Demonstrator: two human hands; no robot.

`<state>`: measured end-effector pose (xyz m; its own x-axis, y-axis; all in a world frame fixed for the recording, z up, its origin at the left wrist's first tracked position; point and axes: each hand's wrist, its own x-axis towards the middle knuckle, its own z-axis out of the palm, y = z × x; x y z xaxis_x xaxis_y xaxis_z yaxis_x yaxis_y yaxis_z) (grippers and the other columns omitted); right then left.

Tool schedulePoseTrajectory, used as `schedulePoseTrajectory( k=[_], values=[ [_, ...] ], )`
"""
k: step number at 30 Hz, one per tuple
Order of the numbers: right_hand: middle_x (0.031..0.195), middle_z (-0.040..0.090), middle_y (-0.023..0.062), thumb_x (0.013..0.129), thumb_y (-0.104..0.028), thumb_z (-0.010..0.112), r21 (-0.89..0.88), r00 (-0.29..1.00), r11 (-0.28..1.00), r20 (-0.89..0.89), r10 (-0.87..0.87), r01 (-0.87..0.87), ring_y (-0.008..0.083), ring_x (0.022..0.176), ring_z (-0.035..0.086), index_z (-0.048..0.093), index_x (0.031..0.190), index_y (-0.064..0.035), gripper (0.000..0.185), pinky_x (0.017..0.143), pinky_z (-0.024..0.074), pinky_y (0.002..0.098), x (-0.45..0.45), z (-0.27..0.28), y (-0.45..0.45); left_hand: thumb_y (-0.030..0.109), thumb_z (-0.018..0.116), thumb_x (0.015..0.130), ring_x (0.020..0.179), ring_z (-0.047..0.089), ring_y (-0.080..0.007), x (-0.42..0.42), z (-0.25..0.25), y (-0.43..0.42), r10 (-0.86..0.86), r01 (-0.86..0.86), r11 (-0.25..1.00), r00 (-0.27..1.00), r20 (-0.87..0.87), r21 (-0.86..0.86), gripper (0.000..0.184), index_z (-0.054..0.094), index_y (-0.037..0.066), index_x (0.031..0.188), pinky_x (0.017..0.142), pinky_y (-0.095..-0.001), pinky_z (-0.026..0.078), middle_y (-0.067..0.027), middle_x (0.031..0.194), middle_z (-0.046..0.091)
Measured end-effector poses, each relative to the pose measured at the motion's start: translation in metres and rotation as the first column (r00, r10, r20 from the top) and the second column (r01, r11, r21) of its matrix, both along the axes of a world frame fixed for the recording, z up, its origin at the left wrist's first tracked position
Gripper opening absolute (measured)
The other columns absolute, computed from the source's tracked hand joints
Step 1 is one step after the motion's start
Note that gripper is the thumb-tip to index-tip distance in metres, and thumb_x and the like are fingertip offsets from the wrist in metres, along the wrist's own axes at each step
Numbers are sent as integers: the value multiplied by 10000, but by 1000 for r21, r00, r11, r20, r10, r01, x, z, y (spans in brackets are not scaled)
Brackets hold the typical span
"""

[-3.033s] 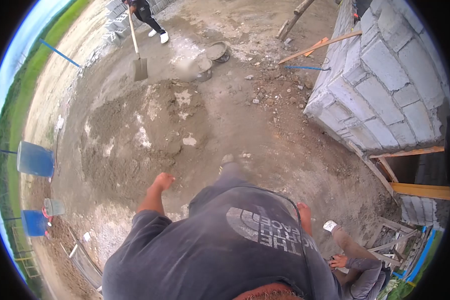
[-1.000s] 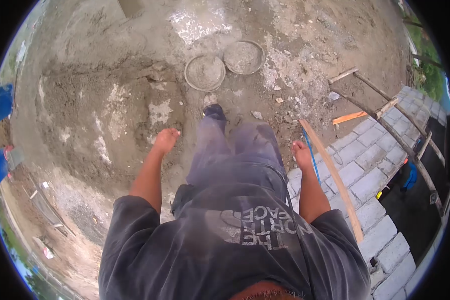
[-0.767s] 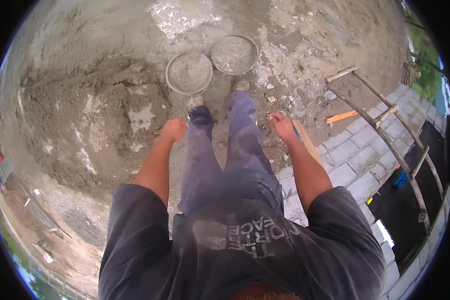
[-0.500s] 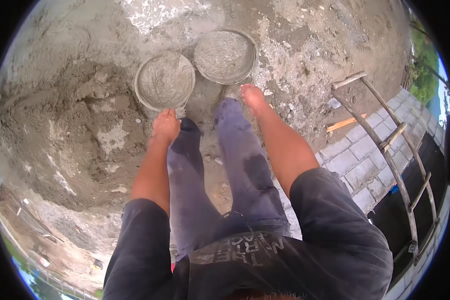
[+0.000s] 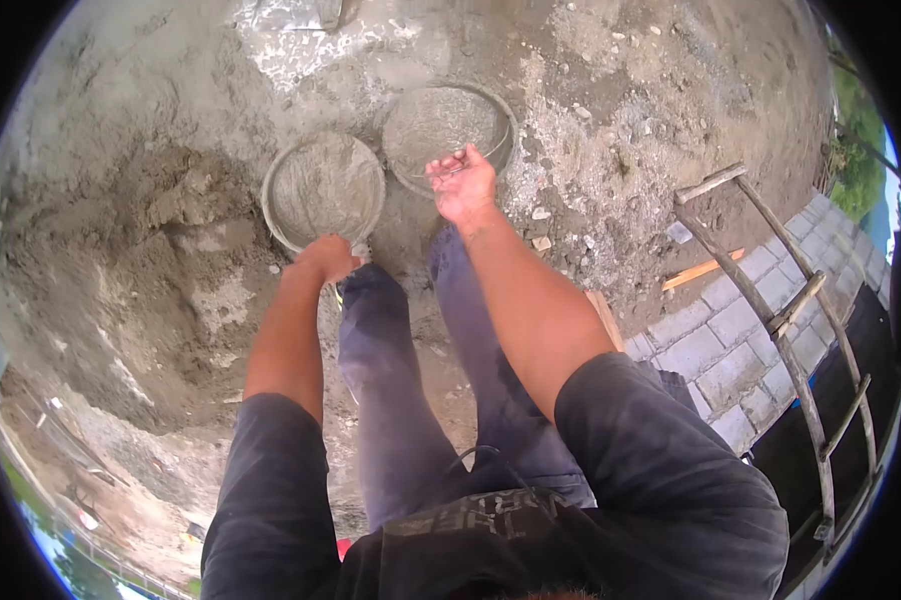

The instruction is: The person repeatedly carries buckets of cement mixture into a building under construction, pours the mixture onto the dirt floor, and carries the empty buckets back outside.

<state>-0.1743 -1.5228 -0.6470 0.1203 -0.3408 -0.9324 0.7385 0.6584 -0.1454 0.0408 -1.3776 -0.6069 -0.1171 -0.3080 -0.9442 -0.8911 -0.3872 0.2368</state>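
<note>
Two round buckets filled with wet grey mix stand side by side on the ground before my feet. At the near edge of the left bucket (image 5: 324,190), my left hand (image 5: 328,259) is closed, knuckles up; what its fingers hold is hidden. My right hand (image 5: 463,184) is palm up over the near edge of the right bucket (image 5: 440,125), its fingers curled around a thin wire handle that runs to the rim. Both buckets are upright.
A mound of wet mix (image 5: 160,250) spreads on the left. Flat metal, perhaps a shovel blade (image 5: 315,12), shows at the top edge. To the right are a wooden ladder (image 5: 800,330), grey blocks (image 5: 725,350), an orange-brown board (image 5: 703,270) and a dark opening (image 5: 845,385).
I have come up to the buckets and bent down. Both hands have reached forward to them; my right hand has turned palm up and curled around the handle.
</note>
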Motion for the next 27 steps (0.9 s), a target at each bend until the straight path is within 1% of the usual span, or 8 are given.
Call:
schedulePoseTrajectory(
  k=[9,13,16,18,19,21,25,27],
  values=[
    [517,219,-32,885,-208,539,96,963,984,-214,166,-148,138,444,214,370,720,-174,239,582,354,335,-124,94,17,395,608,827,1073,588,-374,58,53,11,-41,60,975,995,94,-214,461,656,14,1081,949,-403,462,-193,1099,649],
    [558,297,-24,839,-173,571,-24,961,998,-274,46,-55,137,466,277,426,761,-151,166,586,378,329,-183,177,125,307,687,778,984,625,-363,77,142,41,184,-171,978,976,114,-117,437,646,-48,1028,876,-398,479,-217,1014,667],
    [848,519,46,803,-187,620,4,862,990,-493,-119,139,165,630,457,537,979,-82,221,563,397,327,-202,251,210,282,693,774,793,605,-362,93,210,56,47,-36,978,998,51,-206,307,629,-17,759,758,-397,481,-207,792,651],
    [565,371,-22,820,-121,594,-95,805,984,-565,-179,152,124,463,365,485,847,-123,112,491,394,325,-214,289,267,243,708,743,797,641,-310,165,136,106,-145,144,908,989,28,-394,283,656,-20,833,761,-357,499,-173,838,684],
    [564,371,-20,811,-116,596,-66,729,979,-658,-189,194,123,464,366,484,834,-124,115,485,391,332,-219,298,295,284,752,673,945,641,-329,140,218,89,77,-63,985,993,84,-160,447,653,-29,976,831,-367,490,-179,975,687],
    [561,378,-11,788,-113,604,-35,641,972,-747,-180,232,131,468,375,495,817,-116,114,474,382,347,-227,328,363,252,745,662,958,650,-298,146,268,110,107,-85,979,989,107,-187,459,644,-58,986,830,-356,488,-206,955,683],
    [564,423,33,745,-125,625,53,507,922,-846,-162,383,179,483,415,559,789,-66,99,469,362,373,-241,368,509,271,719,676,926,644,-303,226,218,170,-206,193,931,978,-10,-311,421,658,-34,960,814,-357,493,-160,915,690],
    [569,431,53,741,-126,632,127,574,909,-807,-139,398,189,495,429,576,782,-41,110,472,352,381,-236,392,589,313,687,694,917,644,-304,224,270,171,-886,819,392,459,68,-419,391,686,41,975,814,-371,493,-146,942,691]
  ],
)
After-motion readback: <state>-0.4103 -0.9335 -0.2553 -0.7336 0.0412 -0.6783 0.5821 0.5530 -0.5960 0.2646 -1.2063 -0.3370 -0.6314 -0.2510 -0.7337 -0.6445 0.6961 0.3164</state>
